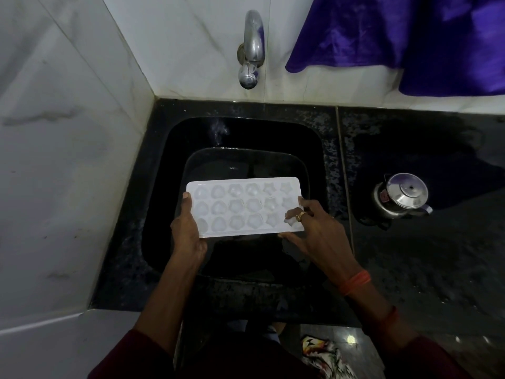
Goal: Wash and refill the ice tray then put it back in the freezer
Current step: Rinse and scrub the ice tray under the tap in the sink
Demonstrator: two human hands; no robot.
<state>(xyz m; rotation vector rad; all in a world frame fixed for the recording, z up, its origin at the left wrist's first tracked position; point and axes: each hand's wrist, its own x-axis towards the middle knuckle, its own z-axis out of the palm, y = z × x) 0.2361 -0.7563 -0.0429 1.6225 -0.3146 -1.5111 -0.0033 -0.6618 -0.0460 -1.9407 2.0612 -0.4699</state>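
A white plastic ice tray [243,207] with star and heart shaped cells is held level over the black sink [325,160]. My left hand [187,231] grips its left end, thumb lying on the top face. My right hand [314,231] holds the right end, with the thumb at the near edge and the fingers curled over the top. A small clear star-shaped piece of ice [289,220] shows by the bent ringed finger. The cells look pale and frosted; whether they hold ice or water I cannot tell.
A steel tap [252,47] juts from the tiled wall above the sink, with no water running. A dark square pan [246,162] lies in the basin under the tray. A steel kettle [401,198] stands on the wet black counter at right. Purple cloth [410,36] hangs top right.
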